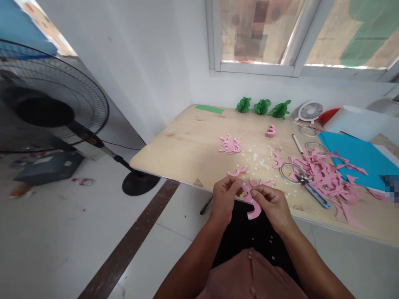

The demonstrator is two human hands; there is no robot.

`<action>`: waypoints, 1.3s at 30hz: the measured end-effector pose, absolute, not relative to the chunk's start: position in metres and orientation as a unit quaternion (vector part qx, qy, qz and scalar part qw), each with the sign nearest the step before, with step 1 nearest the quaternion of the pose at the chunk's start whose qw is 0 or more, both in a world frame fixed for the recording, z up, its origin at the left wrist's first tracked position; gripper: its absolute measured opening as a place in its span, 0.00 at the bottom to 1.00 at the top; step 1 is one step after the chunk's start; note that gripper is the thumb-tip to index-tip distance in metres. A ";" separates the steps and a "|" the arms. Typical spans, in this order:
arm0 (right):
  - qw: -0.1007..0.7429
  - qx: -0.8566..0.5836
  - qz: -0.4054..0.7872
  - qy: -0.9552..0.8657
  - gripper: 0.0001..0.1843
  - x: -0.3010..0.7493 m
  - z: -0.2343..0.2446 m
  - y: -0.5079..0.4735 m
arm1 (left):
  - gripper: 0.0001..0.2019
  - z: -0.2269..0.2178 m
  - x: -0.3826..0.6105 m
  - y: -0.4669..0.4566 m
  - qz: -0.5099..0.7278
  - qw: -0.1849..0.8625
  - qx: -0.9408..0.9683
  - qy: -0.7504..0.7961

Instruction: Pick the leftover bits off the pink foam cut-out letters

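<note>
The left hand [223, 200] and right hand [268, 209] cover part of the pink cut-out [254, 210], so u can't see its whole shape. The white bits [255, 160] on the wood table [174, 153] r too tiny to tell what they are. The big fan [52, 99] is cut off by the left edge & looks blurry. The blue sheet [358, 160] runs off the right edge, next to a blurry square patch [391, 189] (can't see what's under it). The dark box [48, 168] & small red-and-white thing [82, 181] on the floor r fuzzy too. The person's arms [193, 263] get cut off at the bottom.
</note>
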State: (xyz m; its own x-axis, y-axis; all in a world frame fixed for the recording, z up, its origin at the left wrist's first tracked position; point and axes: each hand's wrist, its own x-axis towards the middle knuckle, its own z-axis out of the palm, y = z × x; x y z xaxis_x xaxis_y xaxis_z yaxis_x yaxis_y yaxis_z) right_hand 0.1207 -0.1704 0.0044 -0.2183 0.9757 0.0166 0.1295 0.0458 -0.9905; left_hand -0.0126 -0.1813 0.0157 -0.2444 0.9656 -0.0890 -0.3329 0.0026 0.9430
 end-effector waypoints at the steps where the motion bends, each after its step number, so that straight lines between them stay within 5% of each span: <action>1: 0.414 -0.466 0.510 -0.592 0.11 0.120 0.004 -0.171 | 0.07 0.015 -0.012 -0.182 0.629 0.515 0.328 0.480; 23: 0.466 -0.481 0.519 -0.530 0.11 0.122 -0.003 -0.168 | 0.08 -0.001 -0.012 -0.193 0.548 0.618 0.338 0.450; 39: 0.452 -0.470 0.511 -0.560 0.13 0.124 -0.002 -0.171 | 0.08 -0.002 -0.012 -0.189 0.577 0.586 0.328 0.465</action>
